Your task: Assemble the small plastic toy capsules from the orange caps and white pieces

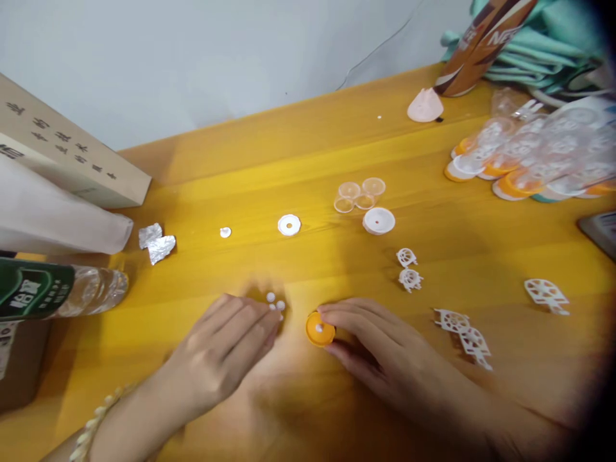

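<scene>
One wooden tabletop (202, 186) beneath right hand (380, 350), pale wall (240, 58) behind

- Left hand (231, 343): fingertips partly hidden; whether they grip any small white discs (280, 305) is unclear.
- Orange round piece (316, 337): right edge behind the right hand (385, 346).
- Green-labelled bottle (94, 290), left: base cut off.
- Brown can (474, 54), far right: top cut off.
- White speck (379, 117), far: too small to tell.

Yellow-brown wooden table (206, 186), crumpled foil (162, 249), white ring (282, 226), clear round cups (373, 187), white openwork frames (410, 280), small white discs (280, 305)
</scene>
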